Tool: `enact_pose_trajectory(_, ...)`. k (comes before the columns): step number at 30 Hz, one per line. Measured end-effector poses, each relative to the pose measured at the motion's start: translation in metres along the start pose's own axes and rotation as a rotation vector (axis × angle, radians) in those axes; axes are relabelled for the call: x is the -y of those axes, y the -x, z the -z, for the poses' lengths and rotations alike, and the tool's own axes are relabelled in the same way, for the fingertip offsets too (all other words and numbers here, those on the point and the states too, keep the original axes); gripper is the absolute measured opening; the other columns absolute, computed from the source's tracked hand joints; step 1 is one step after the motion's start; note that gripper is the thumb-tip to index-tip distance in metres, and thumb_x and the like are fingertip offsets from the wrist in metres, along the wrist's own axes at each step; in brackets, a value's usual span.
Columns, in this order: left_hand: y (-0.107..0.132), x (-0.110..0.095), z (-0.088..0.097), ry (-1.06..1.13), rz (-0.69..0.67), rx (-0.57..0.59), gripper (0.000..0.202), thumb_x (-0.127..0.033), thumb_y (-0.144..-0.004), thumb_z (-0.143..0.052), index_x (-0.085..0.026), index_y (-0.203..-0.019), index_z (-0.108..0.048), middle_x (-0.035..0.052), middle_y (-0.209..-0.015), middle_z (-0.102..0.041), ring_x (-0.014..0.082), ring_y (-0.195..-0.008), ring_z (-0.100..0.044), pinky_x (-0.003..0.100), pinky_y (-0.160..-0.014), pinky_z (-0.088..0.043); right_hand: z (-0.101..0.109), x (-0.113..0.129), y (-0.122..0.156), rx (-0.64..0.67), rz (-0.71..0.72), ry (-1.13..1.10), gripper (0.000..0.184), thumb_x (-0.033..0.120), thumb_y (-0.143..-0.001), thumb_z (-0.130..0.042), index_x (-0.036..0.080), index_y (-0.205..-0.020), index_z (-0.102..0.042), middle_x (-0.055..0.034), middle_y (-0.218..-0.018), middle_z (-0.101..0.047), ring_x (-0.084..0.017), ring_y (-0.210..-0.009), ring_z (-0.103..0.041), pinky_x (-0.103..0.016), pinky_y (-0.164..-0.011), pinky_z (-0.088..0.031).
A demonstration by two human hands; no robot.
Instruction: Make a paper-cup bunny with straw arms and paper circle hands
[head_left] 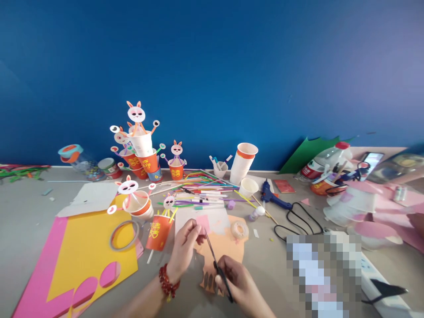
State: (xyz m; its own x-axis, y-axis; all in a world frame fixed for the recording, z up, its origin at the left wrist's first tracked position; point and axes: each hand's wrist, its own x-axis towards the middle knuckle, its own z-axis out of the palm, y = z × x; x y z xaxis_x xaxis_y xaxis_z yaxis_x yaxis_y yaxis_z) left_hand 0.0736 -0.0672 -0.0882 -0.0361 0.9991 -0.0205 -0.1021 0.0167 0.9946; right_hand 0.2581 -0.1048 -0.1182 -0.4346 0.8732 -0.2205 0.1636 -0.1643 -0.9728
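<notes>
My left hand (185, 243), with a red bead bracelet on its wrist, pinches a small piece of pink paper (203, 221) between thumb and fingers. Black-handled scissors (215, 262) are gripped in my right hand (236, 280), their blades pointing up and left to the pink paper's lower edge. Whether the blades touch the paper I cannot tell. Under both hands lies orange paper (228, 249) with cut-out edges, and behind it a white sheet (217, 216). An orange paper cup with a rabbit face (158, 234) is tipped over beside my left hand.
Yellow card (89, 247) over pink card lies left, bearing a tape roll (114, 238). Several rabbit cups, including a stack (145, 161), stand behind. Pens and pipe cleaners (205, 185) are scattered mid-table. A blue glue gun (273, 196) with its cord and a clear tape roll (243, 229) lie right.
</notes>
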Motion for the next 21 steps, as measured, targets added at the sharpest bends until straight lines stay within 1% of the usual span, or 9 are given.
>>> enact_pose_trajectory(2,-0.001,-0.001,0.002,-0.015,-0.024,-0.025,0.031,-0.043,-0.094,-0.051,-0.019,-0.075,-0.055,-0.0015,-0.068,-0.055,0.0135,-0.066,-0.054,0.024,-0.066,-0.044,0.011,0.004,0.005,0.036,-0.027,0.025,0.051,0.064,-0.078,-0.063,0.021,-0.068,-0.039,0.0055,-0.06,-0.04,-0.01,-0.056,-0.034,-0.022,-0.051,-0.027)
enact_pose_trajectory(4,-0.002,-0.003,0.003,-0.018,-0.032,-0.021,0.03,-0.044,-0.093,-0.052,-0.019,-0.077,-0.056,-0.0006,-0.07,-0.056,0.0142,-0.067,-0.055,0.025,-0.066,-0.044,0.024,0.008,0.008,0.046,-0.042,0.034,0.052,0.066,-0.076,-0.065,0.021,-0.068,-0.04,0.0048,-0.061,-0.042,-0.011,-0.058,-0.035,-0.022,-0.051,-0.027)
enact_pose_trajectory(6,-0.003,-0.004,0.004,0.02,-0.022,0.01,0.028,-0.043,-0.092,-0.055,-0.018,-0.079,-0.055,0.0,-0.071,-0.058,0.0148,-0.068,-0.058,0.026,-0.067,-0.046,0.034,0.012,0.009,0.035,-0.039,0.021,0.051,0.065,-0.076,-0.065,0.02,-0.068,-0.042,0.0041,-0.061,-0.044,-0.011,-0.058,-0.037,-0.023,-0.053,-0.028)
enact_pose_trajectory(8,-0.004,-0.004,0.004,0.087,0.01,0.053,0.025,-0.042,-0.09,-0.058,-0.019,-0.08,-0.053,-0.0005,-0.072,-0.059,0.0145,-0.067,-0.06,0.027,-0.067,-0.047,0.04,0.016,0.007,0.03,-0.04,-0.008,0.05,0.065,-0.077,-0.065,0.02,-0.069,-0.043,0.0035,-0.06,-0.047,-0.012,-0.058,-0.039,-0.023,-0.054,-0.029)
enact_pose_trajectory(10,-0.004,-0.003,0.003,0.137,0.06,0.089,0.025,-0.04,-0.088,-0.061,-0.019,-0.08,-0.05,-0.0016,-0.071,-0.059,0.0135,-0.064,-0.061,0.026,-0.064,-0.047,0.041,0.021,0.005,0.05,-0.052,-0.043,0.05,0.064,-0.076,-0.066,0.02,-0.069,-0.044,0.0028,-0.06,-0.049,-0.012,-0.058,-0.041,-0.023,-0.055,-0.029)
enact_pose_trajectory(13,-0.003,-0.002,0.003,0.14,0.104,0.125,0.025,-0.039,-0.088,-0.061,-0.019,-0.08,-0.049,-0.0022,-0.072,-0.059,0.012,-0.061,-0.06,0.025,-0.061,-0.047,0.039,0.027,0.002,0.084,-0.073,-0.067,0.049,0.063,-0.076,-0.067,0.02,-0.069,-0.046,0.002,-0.06,-0.052,-0.012,-0.058,-0.043,-0.023,-0.055,-0.03)
enact_pose_trajectory(17,-0.004,0.001,0.004,0.101,0.089,0.143,0.022,-0.037,-0.088,-0.061,-0.019,-0.081,-0.051,-0.0023,-0.071,-0.057,0.011,-0.06,-0.057,0.024,-0.059,-0.047,0.037,0.03,0.0,0.09,-0.087,-0.042,0.047,0.059,-0.075,-0.069,0.02,-0.067,-0.046,0.0031,-0.059,-0.052,-0.011,-0.055,-0.043,-0.023,-0.054,-0.03)
enact_pose_trajectory(21,-0.006,0.003,0.005,0.043,0.048,0.104,0.021,-0.039,-0.086,-0.062,-0.018,-0.087,-0.057,-0.0012,-0.076,-0.056,0.0112,-0.062,-0.054,0.023,-0.059,-0.046,0.036,0.028,-0.001,0.083,-0.094,-0.046,0.046,0.058,-0.074,-0.071,0.02,-0.066,-0.045,0.0043,-0.058,-0.05,-0.011,-0.053,-0.042,-0.023,-0.053,-0.029)
